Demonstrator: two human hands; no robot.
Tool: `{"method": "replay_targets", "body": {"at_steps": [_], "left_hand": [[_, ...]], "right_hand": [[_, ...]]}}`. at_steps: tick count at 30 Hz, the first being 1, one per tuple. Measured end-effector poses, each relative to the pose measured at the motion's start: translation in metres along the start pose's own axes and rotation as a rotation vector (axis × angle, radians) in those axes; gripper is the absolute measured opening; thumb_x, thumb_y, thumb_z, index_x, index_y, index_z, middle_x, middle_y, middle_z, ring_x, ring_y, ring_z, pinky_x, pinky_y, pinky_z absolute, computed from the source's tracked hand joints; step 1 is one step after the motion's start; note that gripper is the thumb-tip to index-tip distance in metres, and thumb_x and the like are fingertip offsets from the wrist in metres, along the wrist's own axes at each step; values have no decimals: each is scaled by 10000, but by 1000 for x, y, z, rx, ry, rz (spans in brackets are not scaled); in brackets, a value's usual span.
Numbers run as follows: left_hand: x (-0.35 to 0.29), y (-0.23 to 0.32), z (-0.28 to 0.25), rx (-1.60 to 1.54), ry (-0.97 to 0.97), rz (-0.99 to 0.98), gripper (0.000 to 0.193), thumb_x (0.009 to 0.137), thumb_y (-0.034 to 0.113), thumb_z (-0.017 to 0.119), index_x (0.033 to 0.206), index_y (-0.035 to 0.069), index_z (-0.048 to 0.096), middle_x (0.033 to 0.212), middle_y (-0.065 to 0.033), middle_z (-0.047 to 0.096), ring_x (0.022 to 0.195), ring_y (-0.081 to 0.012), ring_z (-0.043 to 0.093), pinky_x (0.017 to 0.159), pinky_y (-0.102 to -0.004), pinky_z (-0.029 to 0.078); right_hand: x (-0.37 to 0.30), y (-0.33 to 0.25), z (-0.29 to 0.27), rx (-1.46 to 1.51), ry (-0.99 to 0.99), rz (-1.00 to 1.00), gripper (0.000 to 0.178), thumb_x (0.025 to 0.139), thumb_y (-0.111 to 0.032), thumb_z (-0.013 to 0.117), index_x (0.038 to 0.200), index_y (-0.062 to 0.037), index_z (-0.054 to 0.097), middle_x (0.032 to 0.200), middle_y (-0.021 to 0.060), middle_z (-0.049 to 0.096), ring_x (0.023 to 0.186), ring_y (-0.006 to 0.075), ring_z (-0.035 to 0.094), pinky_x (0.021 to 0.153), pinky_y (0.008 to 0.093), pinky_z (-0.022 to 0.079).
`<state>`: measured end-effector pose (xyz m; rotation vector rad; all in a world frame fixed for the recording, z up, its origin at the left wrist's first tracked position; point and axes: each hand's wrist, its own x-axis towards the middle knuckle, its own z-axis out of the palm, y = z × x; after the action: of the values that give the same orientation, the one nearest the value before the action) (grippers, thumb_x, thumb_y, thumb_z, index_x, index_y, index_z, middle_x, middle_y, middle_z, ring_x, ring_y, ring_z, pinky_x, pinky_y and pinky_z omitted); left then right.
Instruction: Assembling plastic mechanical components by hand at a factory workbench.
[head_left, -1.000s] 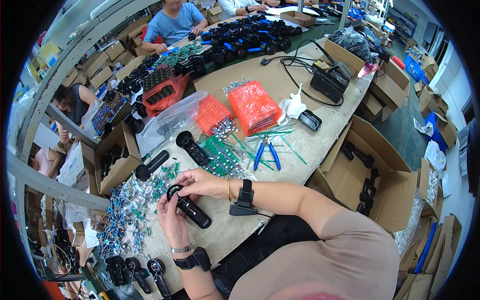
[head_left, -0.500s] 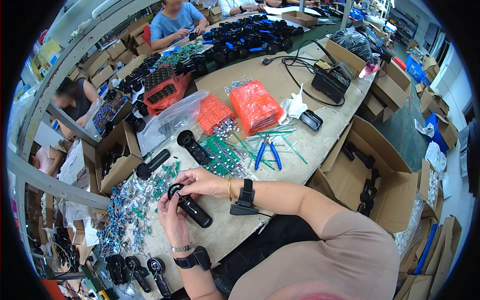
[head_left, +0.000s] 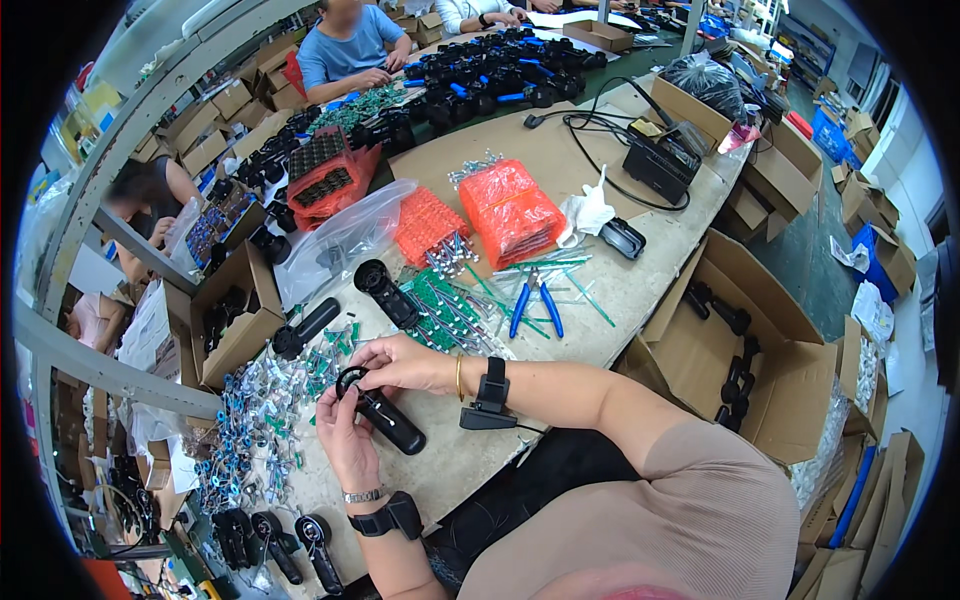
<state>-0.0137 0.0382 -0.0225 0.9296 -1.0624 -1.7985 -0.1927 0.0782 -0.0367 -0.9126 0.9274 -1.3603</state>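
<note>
Both my hands are at the round, ring-shaped head of a black plastic housing with a handle [head_left: 396,424], over the near part of the bench. My left hand [head_left: 343,425] grips the ring from its near left side. Bent over its top, my right hand [head_left: 385,364] has its fingertips inside the ring; what they pinch there is too small to make out. The handle slants down to the right, its end free of both hands. Just beyond lie an open black housing [head_left: 386,293], a second black housing [head_left: 307,328] and green circuit strips with wires [head_left: 447,318].
Blue-handled cutters [head_left: 537,305] lie right of the strips. Beyond are red bubble-wrap bundles [head_left: 512,213] and a black corded device [head_left: 662,162]. Loose wired parts [head_left: 250,440] spread at left, with black housings [head_left: 316,553] at the near edge. An open carton [head_left: 735,350] stands at right.
My hands and the black housing stay almost still. Across the bench, the blue-shirted person's hands have come down slightly, and a person at the left has raised a hand.
</note>
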Motion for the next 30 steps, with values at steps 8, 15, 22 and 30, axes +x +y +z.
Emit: {"method": "replay_targets", "body": {"at_steps": [8, 15, 22, 30], "left_hand": [[-1, 0, 0, 5, 3, -8, 257, 927, 104, 711, 1134, 107, 558, 1061, -10, 654, 932, -111, 627, 755, -291, 493], [0, -1, 1, 13, -2, 22, 206, 927, 127, 709, 1104, 97, 607, 994, -7, 693, 879, -104, 638, 732, -267, 494], [-2, -1, 3, 3, 9, 20, 209, 925, 129, 712, 1105, 101, 609, 996, -7, 693, 876, -104, 637, 733, -263, 489], [-2, -1, 2, 9, 8, 10, 208, 923, 134, 715, 1099, 114, 605, 999, 2, 684, 868, -102, 631, 726, -266, 484]], "right_hand": [[1, 2, 0, 1, -2, 13, 389, 885, -160, 739, 1236, -30, 636, 1049, 53, 697, 892, 111, 668, 683, 253, 557], [3, 5, -1, -10, 0, 7, 392, 885, -166, 741, 1236, -28, 634, 1032, 56, 700, 873, 113, 673, 673, 254, 562], [3, 4, -1, -7, 0, 12, 391, 882, -165, 738, 1230, -22, 634, 1025, 56, 701, 860, 116, 679, 670, 261, 572], [1, 2, 1, -18, 15, 24, 397, 871, -161, 736, 1224, -12, 635, 1040, 63, 703, 845, 121, 686, 643, 269, 577]]}}
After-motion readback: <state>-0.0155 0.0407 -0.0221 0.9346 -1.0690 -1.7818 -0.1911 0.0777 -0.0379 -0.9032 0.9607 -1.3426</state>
